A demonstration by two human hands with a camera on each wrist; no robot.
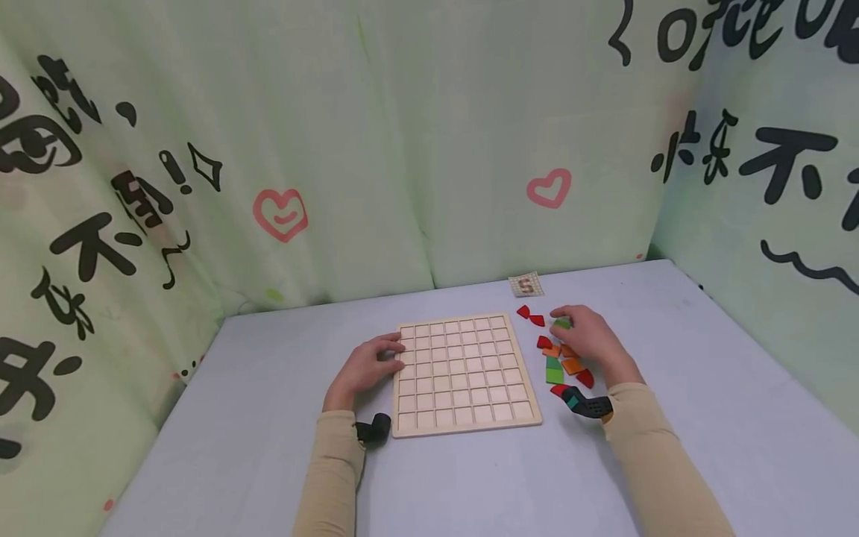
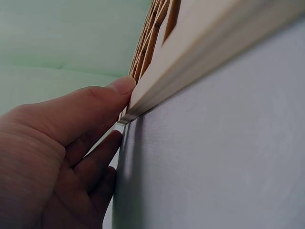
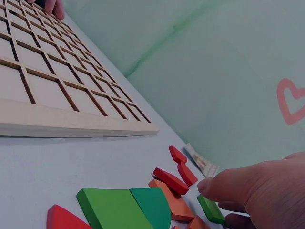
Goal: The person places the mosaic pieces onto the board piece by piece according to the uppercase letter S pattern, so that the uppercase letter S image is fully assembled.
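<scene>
A pale wooden grid board with square recesses lies flat on the table. My left hand rests at its left edge with fairly straight fingers; in the left wrist view the thumb touches the frame. On the board's right, my right hand pinches a light green block between thumb and fingers, at the far end of a loose group of blocks. Nearer me lie a green square block, a dark green piece, orange pieces and several red pieces.
A small card with a printed grid pattern lies near the table's back edge. Two red pieces sit between it and the other blocks. A pale green curtain with hearts and black lettering surrounds the white table.
</scene>
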